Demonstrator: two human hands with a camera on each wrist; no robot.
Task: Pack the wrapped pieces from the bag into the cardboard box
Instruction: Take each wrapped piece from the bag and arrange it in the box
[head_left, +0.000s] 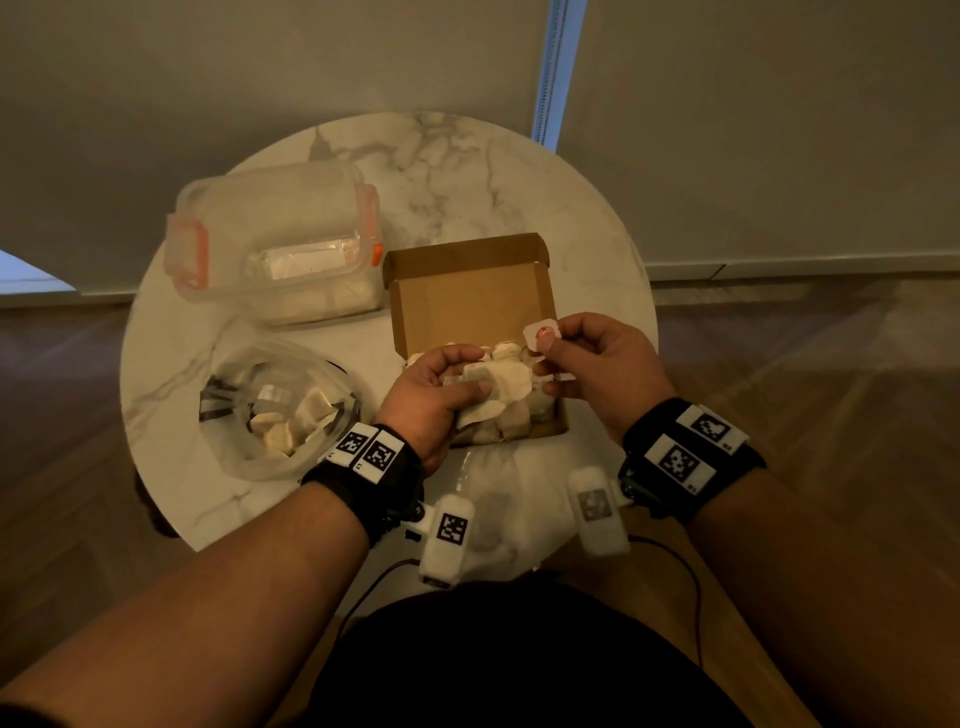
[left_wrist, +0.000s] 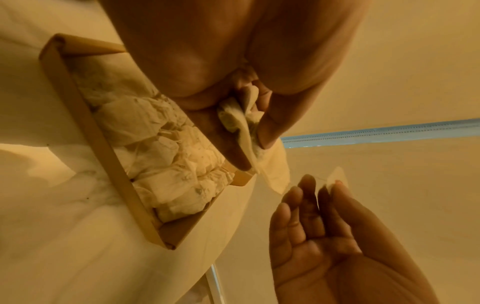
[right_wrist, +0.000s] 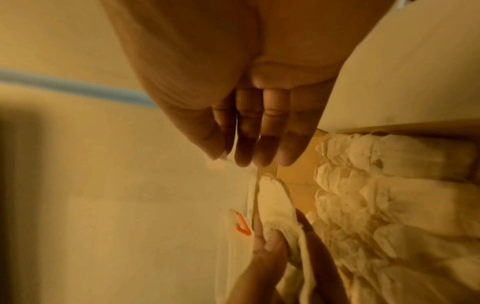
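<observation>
At the left of the round marble table (head_left: 519, 171), the clear plastic bag (head_left: 270, 405) lies open near you with a good number of pale wrapped pieces still inside, and beyond it, farther off, stands a clear lidded container (head_left: 270, 239) with orange clips. Moving right, your left hand (head_left: 434, 400) hovers over the near end of the cardboard box (head_left: 467, 291), fingers and thumb curled round one wrapped piece (head_left: 496, 387) whose loose paper hangs out past your fingertips; the left wrist view shows the wrapping bunched in that grip. Below it, the box's tray already holds close-packed rows of wrapped pieces, its lid standing open at the far side. At the right, your right hand (head_left: 597, 364) pinches a small white tag with a red mark (head_left: 540, 335) between thumb and forefinger, the other fingers loosely curled; whether a thread joins the tag to the piece cannot be told. These pieces look light and soft, their thin paper likely to crumple or tear and to slip loose if pulled by an edge, so hold each one round its body, not by the trailing wrapper or the tag. The remaining room seems to lie toward the box's right side, and the piece in hand will probably need only gentle seating there, not pressing.
</observation>
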